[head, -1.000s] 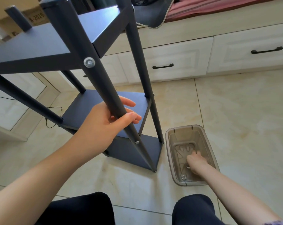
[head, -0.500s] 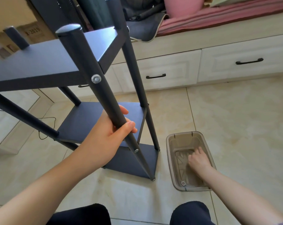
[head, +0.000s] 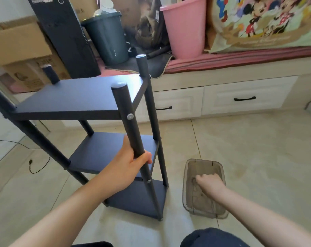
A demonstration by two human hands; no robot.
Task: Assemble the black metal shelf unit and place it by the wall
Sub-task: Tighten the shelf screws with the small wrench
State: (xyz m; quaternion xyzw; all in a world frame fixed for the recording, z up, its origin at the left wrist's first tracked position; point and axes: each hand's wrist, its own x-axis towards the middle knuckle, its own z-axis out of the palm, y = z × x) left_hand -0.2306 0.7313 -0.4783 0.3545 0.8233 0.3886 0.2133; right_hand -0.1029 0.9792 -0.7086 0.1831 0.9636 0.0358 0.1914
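The black metal shelf unit [head: 76, 97] stands upright on the tiled floor to my left, with three shelves fitted between four round posts. My left hand [head: 126, 168] is wrapped around the near front post [head: 131, 129], between the top and middle shelves. A silver bolt head [head: 130, 116] shows on that post at the top shelf. My right hand [head: 210, 184] reaches into a translucent grey plastic tub [head: 186, 196] on the floor right of the shelf. Its fingers are curled, and what they touch is hidden.
White drawers with black handles [head: 243, 98] run along the back under a pink cushioned bench. On the bench stand a pink bucket [head: 185, 27], a dark bin [head: 108, 38], a black box [head: 65, 36] and cardboard boxes [head: 17, 43]. A black cable [head: 37, 166] lies at the left.
My view has tilted upward, so the bench and its clutter now show. My right hand has shifted a little inside the tub. My left hand keeps its grip on the post.
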